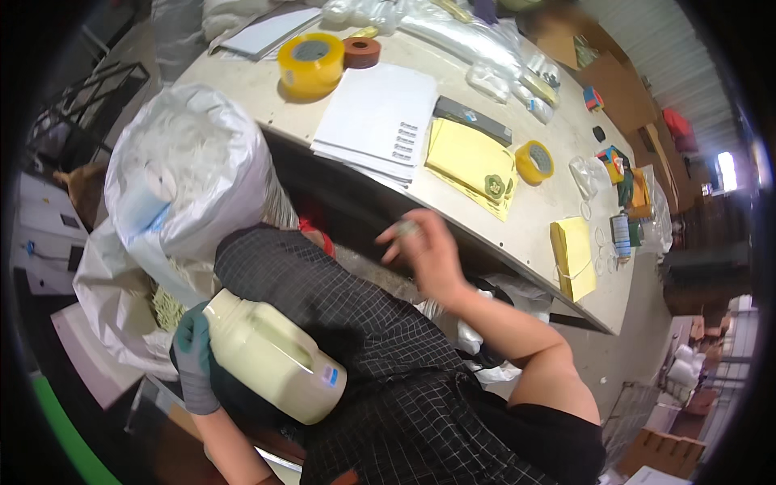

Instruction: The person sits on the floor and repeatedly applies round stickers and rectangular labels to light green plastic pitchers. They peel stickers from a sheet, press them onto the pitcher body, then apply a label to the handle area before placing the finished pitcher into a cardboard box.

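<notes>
A large cream plastic jug [267, 356] lies tilted across my lap, its neck toward the upper left. It has a recessed handle and a small blue and white label near its base. My left hand [194, 343], in a grey-green glove, is closed around the jug near its neck. My bare right hand [428, 255] is raised in front of the table's front edge, apart from the jug. Its fingers are curled and somewhat blurred. A small greyish thing shows at the fingertips, too small to name.
A white sack [202, 162] with pale filling stands left of my knees; another sack [113, 299] holds greenish strands. On the table [283, 121] lie yellow tape rolls [311, 69], white paper sheets [376, 113], yellow paper stacks [469, 162], a dark grey box [477, 121] and clear plastic packages [461, 40].
</notes>
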Motion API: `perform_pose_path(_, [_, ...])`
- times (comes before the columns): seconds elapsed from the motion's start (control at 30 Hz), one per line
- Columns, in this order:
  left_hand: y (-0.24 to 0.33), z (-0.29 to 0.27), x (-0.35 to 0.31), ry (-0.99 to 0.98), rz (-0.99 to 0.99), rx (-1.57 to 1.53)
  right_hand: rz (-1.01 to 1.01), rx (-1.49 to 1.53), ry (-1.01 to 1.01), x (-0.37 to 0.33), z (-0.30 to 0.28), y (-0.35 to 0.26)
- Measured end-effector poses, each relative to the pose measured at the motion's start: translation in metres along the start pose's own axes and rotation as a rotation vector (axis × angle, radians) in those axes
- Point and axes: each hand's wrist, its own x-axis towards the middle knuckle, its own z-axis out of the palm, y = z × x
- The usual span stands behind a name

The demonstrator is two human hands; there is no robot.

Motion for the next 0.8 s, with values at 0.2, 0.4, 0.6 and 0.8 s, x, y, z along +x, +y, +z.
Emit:
perform_pose_path(0.2, [0.144,0.094,0.020,0.257,0.648,0.670,-0.130,-0.702,0.566,0.045,-0.246,0.023])
perform_pose_path(0.4, [0.197,0.351,0.042,-0.508,1.181,0.802,-0.100,-1.192,0.756,0.066,-0.266,0.019])
perform_pose_path(0.6, [0.149,0.524,0.125,-0.572,1.181,0.978,-0.297,-1.226,0.629,0.080,-0.275,0.021])
perform_pose_path(0.8, [0.170,0.533,0.121,-0.734,1.059,1.060,-0.368,-1.208,0.572,0.076,-0.287,0.018])
